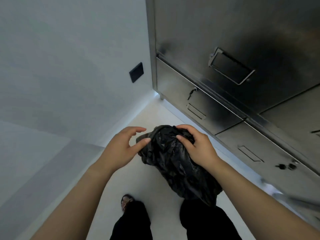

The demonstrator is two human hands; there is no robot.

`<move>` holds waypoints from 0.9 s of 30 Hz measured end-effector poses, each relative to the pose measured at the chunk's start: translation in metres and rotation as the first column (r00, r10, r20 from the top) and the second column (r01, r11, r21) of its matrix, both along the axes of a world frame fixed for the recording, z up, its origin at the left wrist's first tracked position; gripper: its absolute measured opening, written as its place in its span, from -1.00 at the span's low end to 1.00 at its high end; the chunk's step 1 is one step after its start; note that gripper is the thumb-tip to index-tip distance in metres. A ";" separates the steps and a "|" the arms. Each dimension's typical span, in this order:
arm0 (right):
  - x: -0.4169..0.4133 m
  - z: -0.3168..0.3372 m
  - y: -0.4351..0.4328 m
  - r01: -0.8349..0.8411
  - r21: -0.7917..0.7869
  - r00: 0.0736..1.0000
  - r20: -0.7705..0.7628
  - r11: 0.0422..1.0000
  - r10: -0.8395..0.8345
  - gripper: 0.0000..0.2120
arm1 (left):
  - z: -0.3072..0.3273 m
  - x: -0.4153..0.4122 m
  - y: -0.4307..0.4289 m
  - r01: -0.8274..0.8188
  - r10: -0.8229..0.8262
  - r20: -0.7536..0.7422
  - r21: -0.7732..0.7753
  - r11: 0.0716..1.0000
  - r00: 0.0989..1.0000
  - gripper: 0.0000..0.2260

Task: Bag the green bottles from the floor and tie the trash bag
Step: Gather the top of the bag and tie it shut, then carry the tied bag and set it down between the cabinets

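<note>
My right hand [195,147] clamped on bunched top of black trash bag [173,163], fingers curled into plastic; my left hand [121,147] loose, fingers spread and holding nothing, thumb tip at bag's left edge, contact unclear; bag held up just in front of steel cabinet [225,40], above pale floor [155,115]; white wall [60,66] left of cabinet, black plate [136,72] on it; key [191,93] in cabinet's drawer lock.

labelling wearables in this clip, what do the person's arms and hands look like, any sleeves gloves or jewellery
Both arms are bare as far as the view shows, with no sleeves on the left forearm or right forearm. The left hand and right hand wear no gloves, and no ring, watch or bracelet shows. The nails look short and unpainted.
</note>
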State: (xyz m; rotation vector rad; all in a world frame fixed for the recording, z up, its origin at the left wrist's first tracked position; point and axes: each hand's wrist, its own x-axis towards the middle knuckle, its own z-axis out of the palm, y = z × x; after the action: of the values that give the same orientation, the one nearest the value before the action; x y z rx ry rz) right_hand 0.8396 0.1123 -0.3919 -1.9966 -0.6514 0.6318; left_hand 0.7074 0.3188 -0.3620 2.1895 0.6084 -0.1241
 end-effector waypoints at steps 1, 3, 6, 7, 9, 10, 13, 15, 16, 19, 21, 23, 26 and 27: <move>-0.007 0.031 -0.007 0.013 -0.015 1.000 0.009 1.000 -0.013 -0.78 | 0.033 -0.002 -0.003 0.027 -0.027 -0.002 0.044 0.999 1.000 -0.49; -0.023 0.084 -0.022 0.029 -0.058 0.999 0.046 0.998 -0.027 -0.78 | 0.093 -0.006 -0.008 0.074 -0.077 0.018 0.133 0.988 0.997 -0.44; -0.047 0.146 -0.039 0.102 -0.085 0.992 0.081 0.991 -0.096 -0.78 | 0.163 -0.012 -0.011 0.150 -0.168 0.057 0.237 0.960 0.984 -0.41; -0.054 0.161 -0.044 0.136 -0.081 0.988 0.090 0.987 -0.129 -0.79 | 0.180 -0.013 -0.010 0.178 -0.204 0.069 0.275 0.945 0.976 -0.41; -0.070 0.189 -0.050 0.215 -0.087 0.973 0.108 0.973 -0.205 -0.80 | 0.207 -0.017 -0.010 0.238 -0.284 0.073 0.370 0.898 0.956 -0.44; -0.078 0.201 -0.053 0.258 -0.085 0.961 0.128 0.962 -0.246 -0.79 | 0.218 -0.020 -0.009 0.273 -0.330 0.072 0.411 0.870 0.941 -0.46; -0.110 0.234 -0.068 0.393 -0.068 0.909 0.179 0.917 -0.376 -0.78 | 0.244 -0.024 -0.008 0.403 -0.482 0.043 0.487 0.775 0.875 -0.44; -0.133 0.254 -0.082 0.496 -0.038 0.850 0.224 0.867 -0.476 -0.79 | 0.259 -0.024 -0.013 0.484 -0.576 0.026 0.513 0.709 0.817 -0.40; -0.144 0.263 -0.091 0.547 -0.017 0.814 0.242 0.837 -0.528 -0.80 | 0.267 -0.022 -0.019 0.519 -0.621 0.026 0.523 0.676 0.783 -0.39; -0.176 0.288 -0.116 0.672 0.026 0.710 0.260 0.740 -0.654 -0.81 | 0.288 -0.016 -0.045 0.617 -0.742 0.041 0.526 0.585 0.669 -0.35; -0.195 0.302 -0.134 0.739 0.045 0.636 0.282 0.672 -0.718 -0.81 | 0.302 -0.011 -0.069 0.675 -0.815 0.051 0.533 0.511 0.577 -0.36; -0.213 0.314 -0.151 0.793 0.072 0.562 0.293 0.604 -0.773 -0.80 | 0.312 -0.008 -0.095 0.717 -0.869 0.058 0.541 0.441 0.491 -0.41; -0.240 0.328 -0.174 0.856 0.095 0.460 0.310 0.509 -0.832 -0.81 | 0.323 -0.008 -0.135 0.768 -0.927 0.060 0.541 0.343 0.371 -0.41; -0.249 0.332 -0.182 0.873 0.105 0.426 0.312 0.477 -0.849 -0.80 | 0.324 -0.009 -0.148 0.783 -0.942 0.058 0.540 0.309 0.331 -0.41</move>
State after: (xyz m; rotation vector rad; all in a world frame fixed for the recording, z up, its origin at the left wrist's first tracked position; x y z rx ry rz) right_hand 0.5907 -0.0692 -0.0599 -2.1735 0.3102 -0.3454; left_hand 0.6981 0.1704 -0.0377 2.6244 -1.0116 -0.1564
